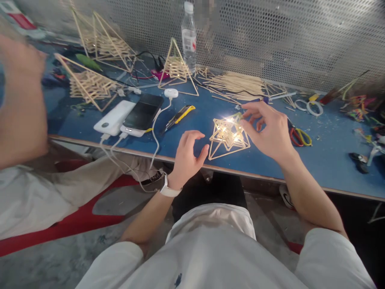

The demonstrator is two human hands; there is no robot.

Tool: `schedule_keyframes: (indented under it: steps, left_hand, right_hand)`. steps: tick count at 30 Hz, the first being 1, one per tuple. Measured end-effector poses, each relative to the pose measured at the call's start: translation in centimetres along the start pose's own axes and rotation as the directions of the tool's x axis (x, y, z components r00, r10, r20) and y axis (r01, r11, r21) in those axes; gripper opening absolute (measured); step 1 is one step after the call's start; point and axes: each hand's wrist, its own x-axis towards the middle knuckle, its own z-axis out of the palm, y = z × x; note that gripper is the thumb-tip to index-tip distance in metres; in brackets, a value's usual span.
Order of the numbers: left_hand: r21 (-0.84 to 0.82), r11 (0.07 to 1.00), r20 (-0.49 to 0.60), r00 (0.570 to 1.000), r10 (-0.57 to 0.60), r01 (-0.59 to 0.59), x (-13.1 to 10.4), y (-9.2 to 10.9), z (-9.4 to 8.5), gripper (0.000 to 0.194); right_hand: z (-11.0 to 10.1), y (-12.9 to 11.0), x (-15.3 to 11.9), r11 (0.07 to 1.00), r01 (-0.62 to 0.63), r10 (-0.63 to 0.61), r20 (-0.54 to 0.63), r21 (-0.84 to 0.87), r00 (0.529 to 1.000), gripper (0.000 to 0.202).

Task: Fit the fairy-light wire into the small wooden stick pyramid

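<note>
A small frame of thin wooden sticks [229, 134], with glowing string lights inside, lies on the blue table [192, 116] between my two hands. Just to its left is my left hand [190, 157], thumb and fingers curved apart with nothing between them. My right hand [268, 129] is at the frame's right edge, fingers bent and apart, the thumb close to the lit sticks. Whether the thumb touches them is unclear. No object shows in the right hand.
Left of centre lie a yellow cutter [179, 117], a black phone [144, 112] and a white power bank [114, 117] with cables. Behind stand a bottle [189, 40], stick pyramids [176, 68] and loose sticks [237, 83]. Scissors [300, 136] lie right. Another person's arm [22, 100] reaches in left.
</note>
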Motion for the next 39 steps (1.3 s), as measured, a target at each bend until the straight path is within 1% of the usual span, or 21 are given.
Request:
schedule_keyframes:
  steps: [2, 5, 7, 10, 13, 15, 17, 20, 23, 26, 28, 30, 34, 39]
  left_hand:
    - [0.006, 1.000, 0.005, 1.000, -0.021, 0.021, -0.5, -0.6, -0.4, 0.025]
    - [0.004, 0.999, 0.004, 0.999, -0.047, 0.047, -0.8, -1.1, -0.7, 0.023]
    - [0.024, 0.998, 0.004, 0.998, -0.055, 0.055, -1.0, -1.2, -0.7, 0.019]
    - [0.068, 0.997, 0.016, 0.999, -0.040, 0.039, -1.3, -1.0, -0.5, 0.013]
    - [0.093, 0.996, 0.030, 0.999, -0.013, 0.010, -1.5, -0.9, -0.1, 0.009]
    - [0.117, 0.993, 0.041, 0.999, -0.001, -0.004, -1.6, -1.0, 0.1, 0.008]
    - [0.146, 0.989, 0.057, 0.998, 0.009, -0.017, -1.6, -1.0, 0.3, 0.008]
    - [0.195, 0.980, 0.082, 0.996, 0.021, -0.037, -1.6, -0.9, 0.6, 0.010]
    - [0.236, 0.970, 0.101, 0.995, 0.028, -0.051, -1.6, -0.8, 0.8, 0.013]
    - [0.264, 0.962, 0.121, 0.992, 0.034, -0.065, -1.5, -0.6, 0.7, 0.014]
    - [0.276, 0.958, 0.135, 0.990, 0.037, -0.074, -1.4, -0.6, 0.6, 0.015]
    - [0.281, 0.956, 0.145, 0.989, 0.040, -0.080, -1.4, -0.6, 0.6, 0.015]
    - [0.278, 0.957, 0.163, 0.986, 0.038, -0.083, -1.3, -0.5, 0.4, 0.015]
    - [0.271, 0.959, 0.172, 0.984, 0.035, -0.082, -1.2, -0.6, 0.4, 0.014]
  right_hand:
    - [-0.3, -0.1, 0.7, 0.999, 0.038, -0.038, 0.038, -0.010, 0.999, 0.037]
    - [-0.8, 0.0, 1.7, 0.993, 0.108, -0.102, 0.114, -0.048, 0.988, 0.029]
    - [-1.1, 0.1, 2.2, 0.989, 0.126, -0.112, 0.148, -0.084, 0.983, 0.026]
    - [-1.4, 0.3, 3.2, 0.986, 0.117, -0.099, 0.153, -0.117, 0.983, 0.027]
    - [-1.6, 0.3, 5.0, 0.986, 0.109, -0.092, 0.133, -0.128, 0.987, 0.028]
    - [-1.7, 0.2, 6.9, 0.985, 0.106, -0.086, 0.143, -0.138, 0.986, 0.026]
    - [-1.7, 0.4, 9.5, 0.983, 0.095, -0.067, 0.172, -0.159, 0.983, 0.024]
    - [-1.5, 1.2, 14.4, 0.977, 0.091, -0.050, 0.206, -0.195, 0.977, 0.023]
    - [-1.0, 2.8, 19.9, 0.974, 0.072, -0.030, 0.193, -0.214, 0.981, 0.032]
    - [0.2, 4.6, 25.0, 0.961, -0.025, 0.082, 0.199, -0.274, 0.977, 0.039]
    - [1.4, 5.5, 27.7, 0.954, -0.047, 0.110, 0.201, -0.295, 0.973, 0.039]
    - [2.9, 6.3, 29.8, 0.950, -0.052, 0.113, 0.184, -0.308, 0.976, 0.038]
    - [6.1, 7.6, 32.4, 0.942, -0.088, 0.136, 0.127, -0.325, 0.982, 0.034]
    - [9.6, 9.1, 34.7, 0.928, -0.162, 0.199, 0.079, -0.336, 0.977, 0.035]
